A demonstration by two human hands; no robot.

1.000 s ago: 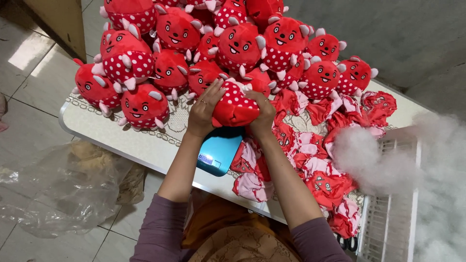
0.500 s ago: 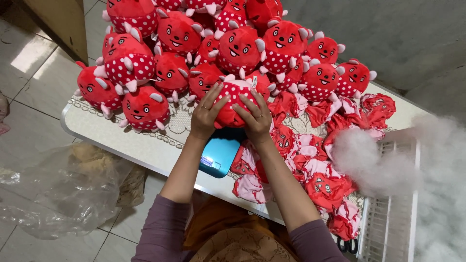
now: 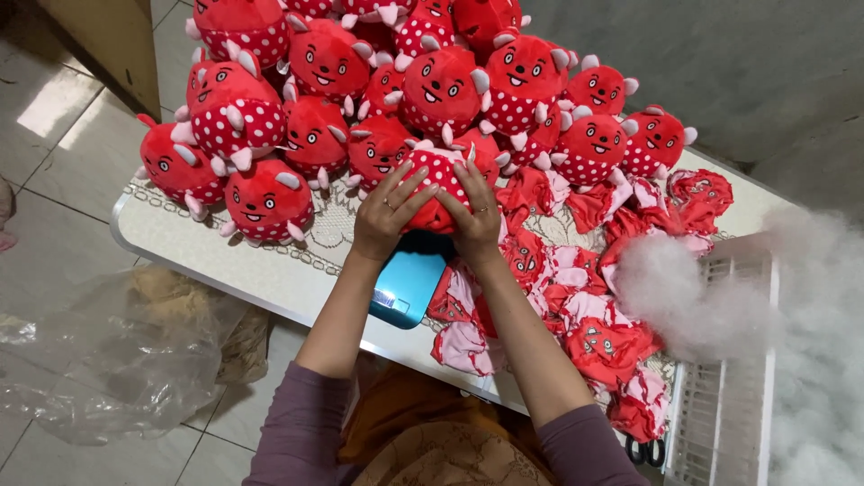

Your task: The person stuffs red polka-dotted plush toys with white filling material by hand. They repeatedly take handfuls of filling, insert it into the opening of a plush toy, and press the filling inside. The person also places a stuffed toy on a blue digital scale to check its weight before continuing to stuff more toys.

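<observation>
Crinkled clear plastic bag (image 3: pixel 99 360) lies on the tiled floor at far left. Beside it, on the pale worktop (image 3: pixel 234 261), stands a heap of stuffed red plush toys (image 3: pixel 324 81), round, white-dotted, with soft pink horns. The left hand (image 3: pixel 389 214) and right hand (image 3: pixel 475 219) each hold a closed grip around one dotted plush toy (image 3: pixel 435 184), pressed just above a smooth blue scale (image 3: pixel 409 281); it looks like shaping or weighing, so the toy would next need settling flat. Limp unstuffed red skins (image 3: pixel 594 333) follow, then fluffy white stuffing (image 3: pixel 693 297) over a white slatted basket (image 3: pixel 720 423).
</observation>
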